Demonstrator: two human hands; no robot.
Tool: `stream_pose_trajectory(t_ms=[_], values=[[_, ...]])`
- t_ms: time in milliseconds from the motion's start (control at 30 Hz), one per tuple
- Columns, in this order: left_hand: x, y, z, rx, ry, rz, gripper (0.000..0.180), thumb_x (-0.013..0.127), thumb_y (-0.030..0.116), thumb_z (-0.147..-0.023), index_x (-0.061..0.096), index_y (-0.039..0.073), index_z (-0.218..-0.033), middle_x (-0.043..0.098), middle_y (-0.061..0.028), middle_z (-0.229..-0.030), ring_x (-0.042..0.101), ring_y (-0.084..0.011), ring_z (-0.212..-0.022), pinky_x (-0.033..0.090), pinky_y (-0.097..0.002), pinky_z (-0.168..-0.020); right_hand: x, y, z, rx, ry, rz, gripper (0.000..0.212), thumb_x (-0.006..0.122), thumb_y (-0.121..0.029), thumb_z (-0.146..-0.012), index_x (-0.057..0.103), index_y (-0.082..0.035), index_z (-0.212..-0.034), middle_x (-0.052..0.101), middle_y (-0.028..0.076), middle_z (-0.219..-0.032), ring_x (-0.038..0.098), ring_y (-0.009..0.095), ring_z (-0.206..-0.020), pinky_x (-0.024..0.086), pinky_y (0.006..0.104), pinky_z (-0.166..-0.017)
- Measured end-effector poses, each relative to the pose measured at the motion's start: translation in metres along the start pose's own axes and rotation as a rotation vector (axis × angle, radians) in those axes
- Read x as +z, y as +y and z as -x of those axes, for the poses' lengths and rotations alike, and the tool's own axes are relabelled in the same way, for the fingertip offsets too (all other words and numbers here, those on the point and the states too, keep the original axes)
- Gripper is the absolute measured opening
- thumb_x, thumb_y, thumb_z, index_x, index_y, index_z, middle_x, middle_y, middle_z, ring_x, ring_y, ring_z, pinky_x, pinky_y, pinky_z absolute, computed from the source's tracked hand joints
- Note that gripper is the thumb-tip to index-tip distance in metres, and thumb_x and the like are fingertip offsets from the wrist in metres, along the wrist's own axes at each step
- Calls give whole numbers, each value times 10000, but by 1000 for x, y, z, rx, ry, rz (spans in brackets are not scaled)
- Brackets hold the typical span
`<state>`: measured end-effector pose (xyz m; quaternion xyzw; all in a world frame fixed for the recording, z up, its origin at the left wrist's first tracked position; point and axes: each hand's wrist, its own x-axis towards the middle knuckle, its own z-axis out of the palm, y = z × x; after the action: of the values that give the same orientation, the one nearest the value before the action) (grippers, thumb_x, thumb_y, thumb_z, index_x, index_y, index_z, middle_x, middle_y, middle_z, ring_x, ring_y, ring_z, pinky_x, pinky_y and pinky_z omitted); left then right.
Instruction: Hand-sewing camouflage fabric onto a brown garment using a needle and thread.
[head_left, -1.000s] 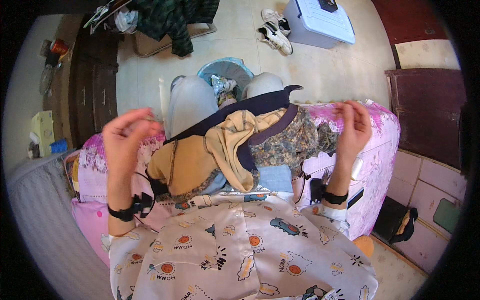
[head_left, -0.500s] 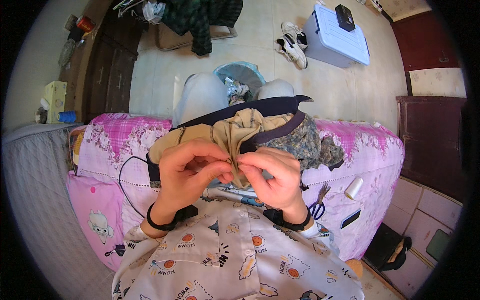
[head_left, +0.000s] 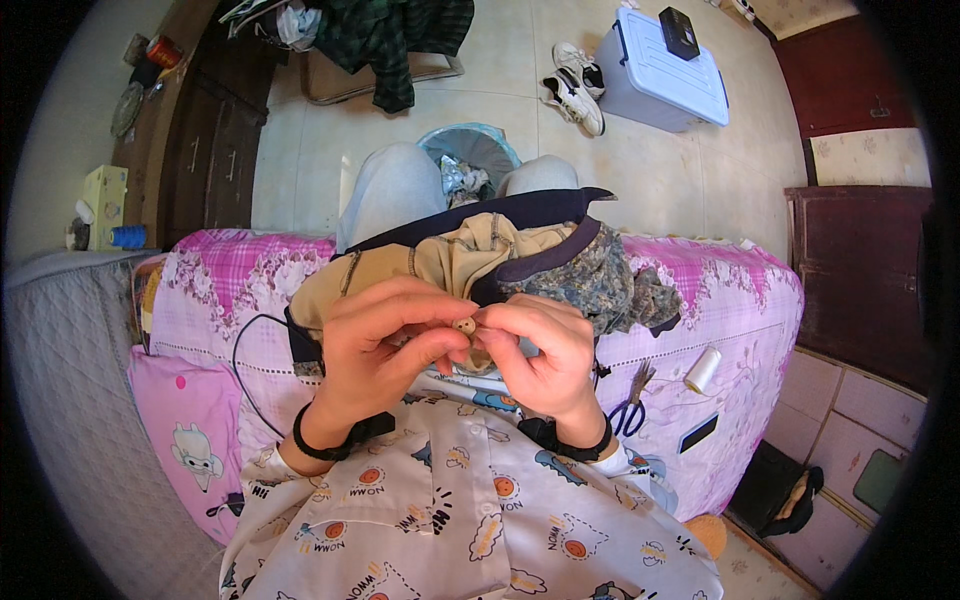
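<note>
Between the thumb and forefinger of my left hand (head_left: 380,330) is a small, round tan button (head_left: 465,325), its face turned up with tiny holes showing. My right hand (head_left: 548,350) is pinched close beside it, thumb against forefinger; whatever it grips is too small to make out. Beneath both hands a garment (head_left: 385,268) lies across my lap, tan on the inside with dark edging and a camouflage-patterned part on the right. My fingers partly hide the cloth below the button.
Right of me on the pink bedspread (head_left: 740,320) lie scissors (head_left: 628,415), a white thread spool (head_left: 704,370) and a dark-screened phone (head_left: 698,433). A black cord (head_left: 237,365) curves at left. Beyond my knees stand a lined bin (head_left: 480,145), shoes (head_left: 575,90) and a lidded blue box (head_left: 665,75).
The button's face has come into view between my left fingertips, where only a small dark edge showed before. The cloth bunched between my hands has dropped lower. Both hands stay close together.
</note>
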<state>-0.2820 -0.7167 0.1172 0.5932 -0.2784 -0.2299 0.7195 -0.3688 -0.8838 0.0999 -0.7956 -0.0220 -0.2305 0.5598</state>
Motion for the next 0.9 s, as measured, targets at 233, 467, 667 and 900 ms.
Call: stream_pose_trajectory(t_ms=[233,467,667,900], values=[[-1,1,0,-24,7,-16,229,672,-107,-832,684,-70,-1057,642,-121,-940,661,-138,-703,544,-230,-579,1,1,0,-11,0,-5,165,712,73,-754,664,2,-895,592,83,-648,535,210,-507,406,310,-471],[1,-4,-1,-37,-27,-137,253,721,-64,-804,712,-18,-1053,652,-99,-928,647,-127,-700,503,-221,-580,2,-1,0,17,22,-23,160,708,62,-778,655,-2,-914,598,79,-666,532,178,-506,401,298,-469],[0,-5,-6,164,-11,-378,325,784,-6,-741,733,21,-1060,649,-94,-909,638,-154,-776,497,-253,-627,5,-5,4,99,41,-78,135,685,56,-822,646,4,-941,667,80,-740,589,131,-554,445,261,-498],[1,-6,-5,236,4,-486,354,737,-67,-761,727,44,-1097,605,-68,-957,621,-139,-762,489,-234,-597,6,-8,9,325,20,-341,71,627,25,-906,639,41,-975,714,93,-807,692,126,-706,541,242,-607]])
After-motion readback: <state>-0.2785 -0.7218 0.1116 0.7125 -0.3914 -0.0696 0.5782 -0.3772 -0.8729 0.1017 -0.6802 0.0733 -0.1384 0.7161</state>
